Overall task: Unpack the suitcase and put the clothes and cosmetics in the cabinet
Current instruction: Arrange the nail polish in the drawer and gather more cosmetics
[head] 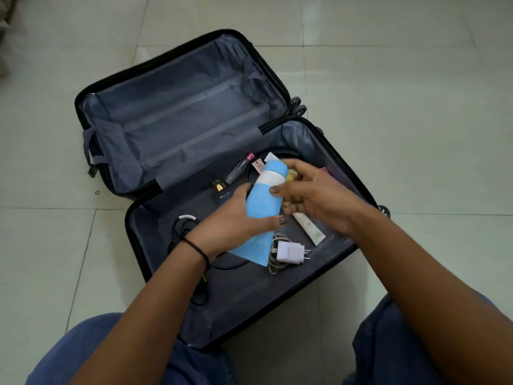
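Observation:
A black suitcase (105, 87) lies open on the floor, its far half bare. Over the near half my left hand (236, 220) grips a light blue tube (262, 201) by its middle. My right hand (311, 195) touches the tube's upper part with its thumb and curls round small yellowish items that I cannot make out. In the near half lie a clear bottle with a pink cap (240, 168), a dark perfume box (222, 197), a white tube (309, 227) and a small pink box (256, 165).
A white charger with its cable (288, 252) and a black cable (180, 232) lie in the near half too. Pale floor tiles (416, 107) surround the suitcase. My knees in blue trousers (138, 354) frame its near edge.

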